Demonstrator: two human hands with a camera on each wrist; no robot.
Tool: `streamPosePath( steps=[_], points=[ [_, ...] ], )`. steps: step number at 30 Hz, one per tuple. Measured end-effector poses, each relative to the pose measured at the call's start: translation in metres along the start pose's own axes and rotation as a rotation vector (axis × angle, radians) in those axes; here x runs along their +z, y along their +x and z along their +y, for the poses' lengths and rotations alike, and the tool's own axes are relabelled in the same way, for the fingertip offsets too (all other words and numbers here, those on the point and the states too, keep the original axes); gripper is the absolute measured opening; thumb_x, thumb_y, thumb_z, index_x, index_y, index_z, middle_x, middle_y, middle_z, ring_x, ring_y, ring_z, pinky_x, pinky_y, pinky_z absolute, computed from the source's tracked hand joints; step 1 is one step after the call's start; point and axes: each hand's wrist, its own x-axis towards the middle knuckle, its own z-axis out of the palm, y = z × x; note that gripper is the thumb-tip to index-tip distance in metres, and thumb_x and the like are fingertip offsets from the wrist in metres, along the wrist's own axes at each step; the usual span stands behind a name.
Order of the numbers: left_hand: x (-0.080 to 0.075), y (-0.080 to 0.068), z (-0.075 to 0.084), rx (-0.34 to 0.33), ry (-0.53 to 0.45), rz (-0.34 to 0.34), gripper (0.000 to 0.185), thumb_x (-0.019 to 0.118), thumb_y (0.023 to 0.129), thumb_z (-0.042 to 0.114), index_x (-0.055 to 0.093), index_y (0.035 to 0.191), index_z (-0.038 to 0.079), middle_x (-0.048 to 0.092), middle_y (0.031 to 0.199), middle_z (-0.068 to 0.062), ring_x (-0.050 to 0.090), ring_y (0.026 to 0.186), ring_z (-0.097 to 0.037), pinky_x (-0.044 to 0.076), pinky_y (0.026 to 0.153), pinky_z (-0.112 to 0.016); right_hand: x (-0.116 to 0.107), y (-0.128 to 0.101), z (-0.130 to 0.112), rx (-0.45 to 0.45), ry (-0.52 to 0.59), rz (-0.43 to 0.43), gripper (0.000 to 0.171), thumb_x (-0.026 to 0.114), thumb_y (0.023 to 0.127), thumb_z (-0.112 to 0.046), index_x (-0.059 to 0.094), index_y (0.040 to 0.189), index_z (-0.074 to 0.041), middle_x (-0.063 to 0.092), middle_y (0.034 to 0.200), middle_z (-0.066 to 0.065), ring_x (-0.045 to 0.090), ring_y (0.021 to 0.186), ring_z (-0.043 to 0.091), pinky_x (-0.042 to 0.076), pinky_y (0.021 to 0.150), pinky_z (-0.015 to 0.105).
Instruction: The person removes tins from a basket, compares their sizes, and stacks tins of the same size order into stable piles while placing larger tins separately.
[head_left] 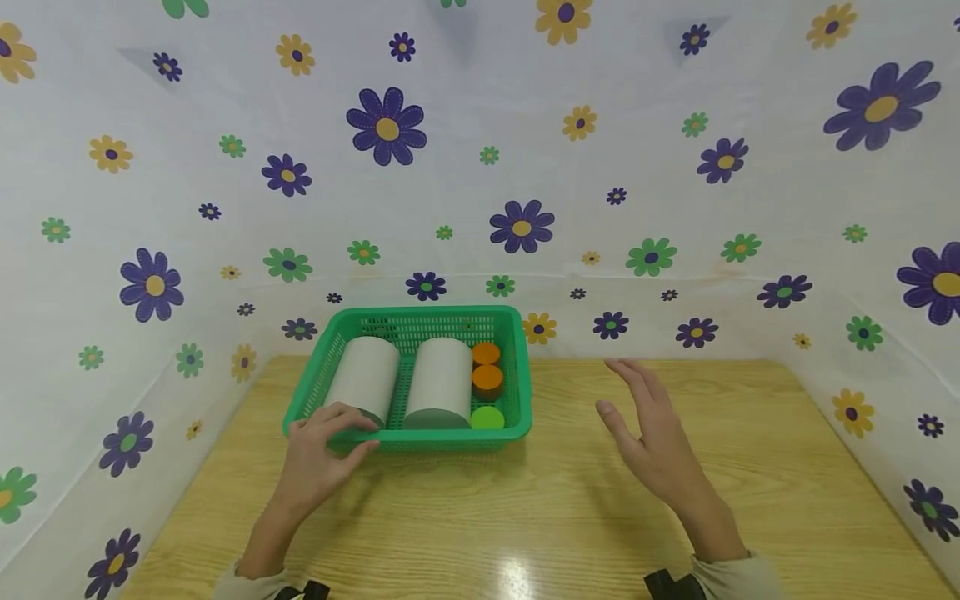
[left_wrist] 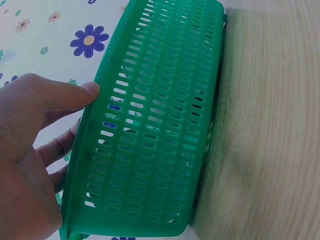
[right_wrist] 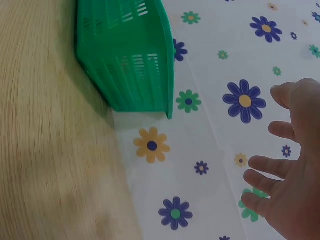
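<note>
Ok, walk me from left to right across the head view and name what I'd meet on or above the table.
Left hand, left white cylinder, right white cylinder, orange round pieces, right hand.

There is one green basket [head_left: 450, 435] on one wooden counter [head_left: 525, 517]. Inside are two big white cylinders [head_left: 441, 379] and three small round pieces: two orange ones [head_left: 487, 380] and one light green one [head_left: 487, 418]. I count two grips, one left grip [head_left: 322, 454] and one right grip [head_left: 663, 450], and two sleeves [head_left: 738, 575]. The white cloth [head_left: 450, 192] has flowers in three colours: purple, yellow and green.
</note>
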Motion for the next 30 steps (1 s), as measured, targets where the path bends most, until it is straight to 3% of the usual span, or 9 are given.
streamPosePath(
  steps=[8, 16, 24, 30],
  points=[
    [0.001, 0.003, 0.003, -0.005, -0.018, -0.007, 0.025, 0.089, 0.076, 0.006, 0.076, 0.092, 0.020, 0.069, 0.097, 0.009, 0.062, 0.096, -0.023, 0.025, 0.081, -0.051, 0.018, 0.015, -0.009, -0.068, 0.031, -0.027, 0.055, 0.063, 0.102, -0.016, 0.044, 0.153, -0.010, 0.045, 0.152, 0.012, 0.041, 0.141, 0.034, 0.034, 0.109, 0.064],
    [0.001, 0.001, 0.002, -0.045, -0.011, -0.010, 0.025, 0.090, 0.075, 0.006, 0.076, 0.091, 0.020, 0.069, 0.098, 0.010, 0.062, 0.098, -0.021, 0.024, 0.083, -0.051, 0.037, 0.030, -0.018, -0.078, 0.077, -0.086, 0.055, 0.069, 0.100, -0.020, 0.047, 0.149, -0.009, 0.049, 0.150, 0.008, 0.045, 0.139, 0.030, 0.037, 0.110, 0.058],
    [0.002, 0.000, 0.004, -0.030, -0.007, 0.010, 0.027, 0.090, 0.073, 0.005, 0.076, 0.090, 0.020, 0.070, 0.097, 0.007, 0.063, 0.096, -0.022, 0.025, 0.082, -0.050, 0.057, 0.039, -0.016, -0.088, 0.120, -0.171, 0.060, 0.076, 0.093, -0.014, 0.050, 0.146, -0.007, 0.053, 0.146, 0.010, 0.053, 0.127, 0.032, 0.045, 0.102, 0.055],
    [0.002, 0.000, 0.005, -0.028, -0.012, 0.011, 0.026, 0.091, 0.073, 0.005, 0.076, 0.090, 0.018, 0.070, 0.097, 0.008, 0.063, 0.097, -0.022, 0.024, 0.082, -0.049, 0.069, 0.044, -0.021, -0.119, 0.094, -0.213, 0.056, 0.079, 0.091, -0.016, 0.055, 0.141, -0.008, 0.055, 0.143, 0.008, 0.053, 0.130, 0.028, 0.045, 0.106, 0.051]
  ],
)
